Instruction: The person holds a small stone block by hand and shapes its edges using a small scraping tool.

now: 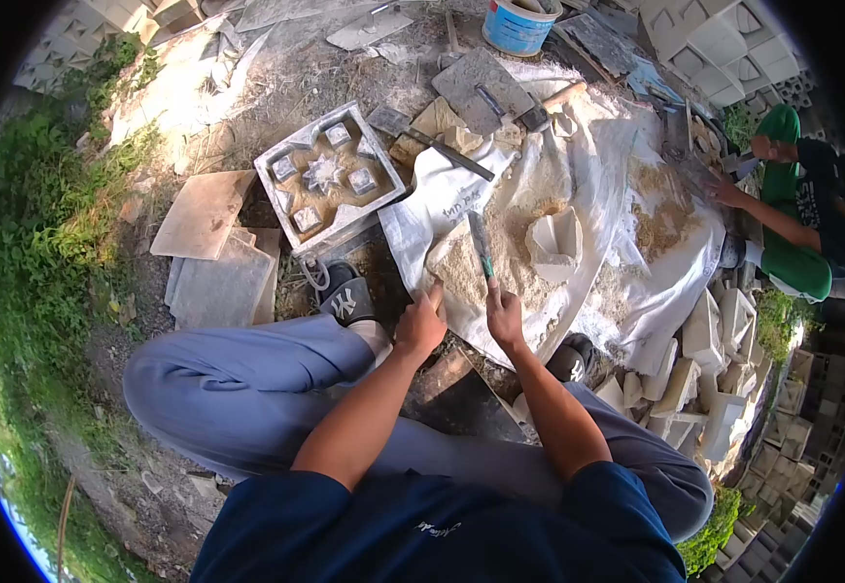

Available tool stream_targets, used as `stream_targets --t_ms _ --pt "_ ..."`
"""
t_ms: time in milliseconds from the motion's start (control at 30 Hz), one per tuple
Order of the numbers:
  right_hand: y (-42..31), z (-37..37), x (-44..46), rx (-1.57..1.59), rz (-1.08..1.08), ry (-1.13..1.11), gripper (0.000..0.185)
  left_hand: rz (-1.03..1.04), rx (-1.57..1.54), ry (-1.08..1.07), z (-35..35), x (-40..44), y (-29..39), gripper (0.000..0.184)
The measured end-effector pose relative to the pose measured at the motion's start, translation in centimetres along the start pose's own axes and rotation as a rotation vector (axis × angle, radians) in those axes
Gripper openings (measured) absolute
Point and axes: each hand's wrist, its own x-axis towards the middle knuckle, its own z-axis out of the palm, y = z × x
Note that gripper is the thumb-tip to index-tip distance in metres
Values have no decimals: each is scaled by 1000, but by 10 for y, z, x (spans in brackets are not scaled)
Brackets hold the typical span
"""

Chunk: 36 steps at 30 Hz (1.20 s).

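My right hand [504,317] is closed round the green lower end of a long, narrow, flat metal tool [480,243], which points away from me. The tool's blade lies over or against a rough, pale stone piece [453,264]. At that piece's near left edge, my left hand [421,323] is closed with its fingers against the stone. Both the stone and the tool are above a dusty white sack sheet [549,175]. A hollowed, pale block piece [554,243] sits to the right, amid crumbs and powder.
A square carved block [330,177] with a star centre stands left of the sheet. Flat slabs [206,216] lie farther left. A hammer [551,105] and a dark flat bar [449,154] lie beyond. Broken blocks [699,360] are piled at right, near another person [799,204].
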Motion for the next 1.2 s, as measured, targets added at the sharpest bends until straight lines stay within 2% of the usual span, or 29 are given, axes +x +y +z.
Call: stream_targets --t_ms 67,133,167,200,267,367,433,467,500,567,633,667,733,767,833,900,933,967,1033,1133,1167,1200 --pt "-3 8 -4 -80 -124 82 67 28 20 9 -3 -4 5 41" --pt "23 15 4 -212 34 49 72 64 45 29 -12 -2 10 39" --pt "35 16 10 -244 128 34 75 -18 -1 -23 -10 1 10 37" --pt "22 10 8 -235 120 39 76 -103 -46 -79 -10 2 9 36" --pt "-9 -4 5 -200 137 26 75 -52 -13 -71 -10 5 7 37" --pt "-1 1 7 42 -22 40 65 38 40 -63 -6 1 4 38" --pt "-1 9 5 -16 -118 70 62 -6 7 -73 -8 2 7 38" --pt "-1 11 0 -162 -124 98 64 3 6 -70 -7 4 7 38" --pt "10 17 2 -277 -20 74 67 -65 -22 -76 0 7 3 37" --pt "25 23 8 -159 381 -7 72 -129 -47 -81 3 8 2 36" --pt "16 10 6 -173 275 24 76 -132 -29 -65 -4 9 3 38" --pt "-12 0 -2 -166 151 84 79 -136 -29 -67 -10 5 7 38" --pt "-4 -5 5 -14 -26 123 70 23 12 -9 -25 -2 15 43" --pt "-10 -9 3 76 -83 140 66 16 9 -19 -23 1 14 43" --pt "-2 -9 3 13 -162 220 63 67 26 1 -11 11 11 49" --pt "8 -9 4 -237 -121 268 66 76 56 18 9 22 4 48" --pt "11 -12 7 -298 148 144 68 37 34 9 1 17 12 47" --pt "42 -8 17 -248 252 116 75 -7 14 3 -4 15 17 46" --pt "38 -16 17 -232 226 119 76 -4 47 0 -3 21 16 44" --pt "11 -27 11 -160 70 156 74 4 21 14 8 24 9 44" --pt "0 -31 9 -137 130 130 72 -4 23 8 11 25 6 44" --pt "6 -27 10 -77 42 179 70 -11 15 -15 12 26 6 45"
